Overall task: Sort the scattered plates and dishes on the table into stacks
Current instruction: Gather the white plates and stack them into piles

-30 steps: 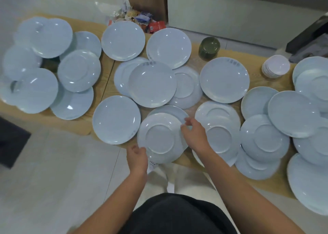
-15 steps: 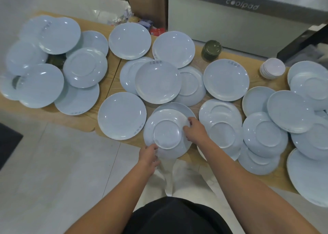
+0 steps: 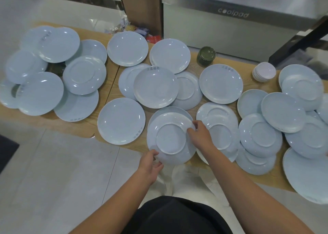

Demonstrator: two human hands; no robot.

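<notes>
Plate: upside-down plate (image 3: 171, 138) rests on another plate at the near edge of the desk (image 3: 266, 177).
Left hand (image 3: 150, 162): clamped on its near-left rim.
Right hand (image 3: 200, 134): fingers pinch its right rim.

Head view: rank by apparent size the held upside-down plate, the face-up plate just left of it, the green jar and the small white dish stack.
1. held upside-down plate and face-up plate: look about equal, unranked.
2. small white dish stack and green jar: far smaller, too alike to separate; both sit farther from the camera.

left hand (image 3: 150, 164), right hand (image 3: 199, 135), both gripping plate (image 3: 171, 138)
</notes>
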